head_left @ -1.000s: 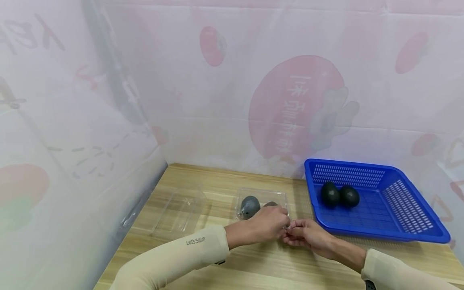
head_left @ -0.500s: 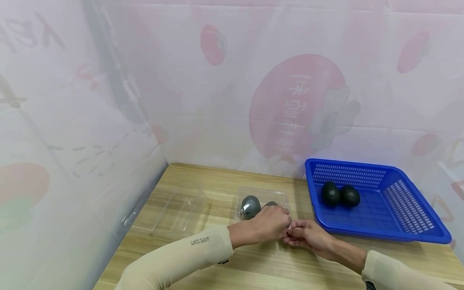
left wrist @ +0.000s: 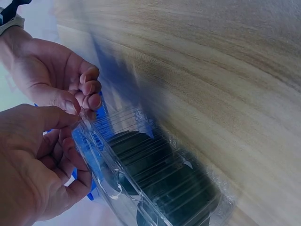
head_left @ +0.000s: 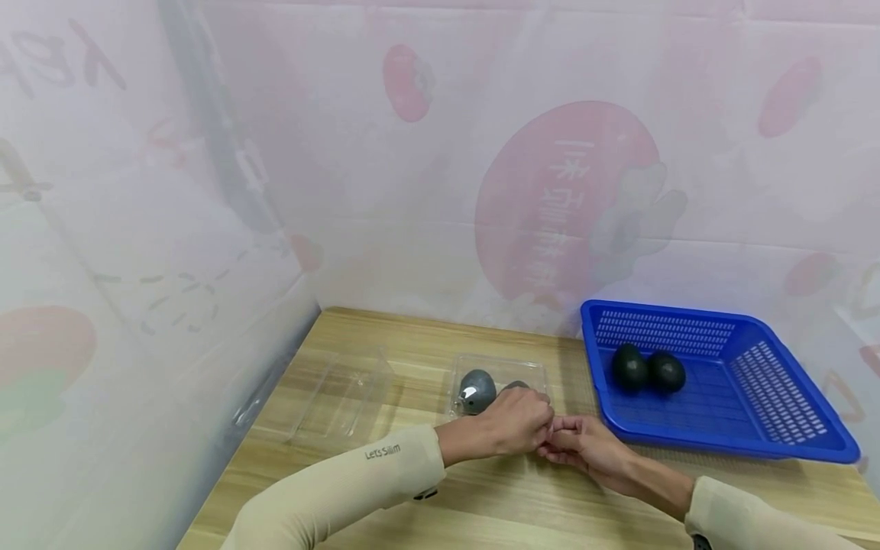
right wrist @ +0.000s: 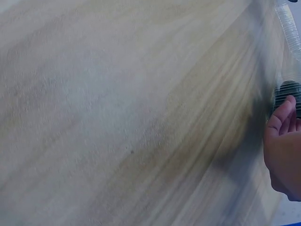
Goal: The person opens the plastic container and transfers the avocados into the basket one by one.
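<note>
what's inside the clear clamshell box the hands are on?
Inside the clear clamshell box: two dark avocados, one plain in the head view, the other mostly hidden behind the left hand. The right hand pinches its near corner. The box's near part is covered.

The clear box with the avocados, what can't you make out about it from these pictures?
- Head view: the left hand covers the second avocado and the clear box's near edge.
- Left wrist view: ribbed plastic blurs both avocados; the frame's bottom edge cuts the box.
- Right wrist view: the right hand is cropped; its pinch is unseen.
</note>
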`<action>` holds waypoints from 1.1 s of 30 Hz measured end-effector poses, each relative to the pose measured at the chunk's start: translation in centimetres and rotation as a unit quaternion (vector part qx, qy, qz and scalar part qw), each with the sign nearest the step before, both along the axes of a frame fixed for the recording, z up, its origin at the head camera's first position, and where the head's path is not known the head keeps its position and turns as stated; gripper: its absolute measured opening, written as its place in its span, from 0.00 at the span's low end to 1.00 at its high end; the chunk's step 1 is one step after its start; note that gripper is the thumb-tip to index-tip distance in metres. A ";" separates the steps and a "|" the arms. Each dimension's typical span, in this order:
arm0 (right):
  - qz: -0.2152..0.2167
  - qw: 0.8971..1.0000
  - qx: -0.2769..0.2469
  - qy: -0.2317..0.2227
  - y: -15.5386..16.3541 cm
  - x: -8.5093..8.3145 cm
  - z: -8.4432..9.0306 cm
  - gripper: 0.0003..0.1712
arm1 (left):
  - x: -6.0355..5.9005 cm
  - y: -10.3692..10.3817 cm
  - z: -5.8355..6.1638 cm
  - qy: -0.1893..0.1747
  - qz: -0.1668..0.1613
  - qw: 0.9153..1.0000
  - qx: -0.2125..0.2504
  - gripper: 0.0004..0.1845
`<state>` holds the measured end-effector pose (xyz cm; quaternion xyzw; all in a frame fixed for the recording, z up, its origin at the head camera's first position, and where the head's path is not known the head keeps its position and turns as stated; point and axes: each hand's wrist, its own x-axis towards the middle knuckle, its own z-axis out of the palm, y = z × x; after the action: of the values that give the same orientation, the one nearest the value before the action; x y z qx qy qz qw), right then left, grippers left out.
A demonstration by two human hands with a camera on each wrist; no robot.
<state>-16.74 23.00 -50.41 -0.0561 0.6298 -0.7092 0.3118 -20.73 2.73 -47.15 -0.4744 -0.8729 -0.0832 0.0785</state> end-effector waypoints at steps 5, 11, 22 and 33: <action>-0.001 1.000 -0.012 -0.012 -0.2 0.1 -0.1 0.06 | 0.0 0.1 -0.1 -0.007 0.000 1.000 0.005 0.15; 0.002 0.999 -0.033 -0.018 -0.1 0.1 -0.2 0.08 | 0.0 0.1 -0.3 -0.013 0.001 1.000 0.009 0.16; -0.004 0.999 -0.044 -0.030 -0.2 0.0 -0.2 0.08 | -0.1 -0.1 -0.4 -0.022 -0.006 0.999 0.024 0.20; -0.010 0.999 -0.040 -0.034 -0.1 -0.1 -0.4 0.08 | -0.3 -0.3 -0.1 -0.030 -0.009 0.998 0.045 0.11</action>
<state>-16.82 22.87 -50.80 -0.0377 0.5902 -0.7387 0.3234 -21.01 2.47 -47.21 -0.4757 -0.8658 -0.1374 0.0728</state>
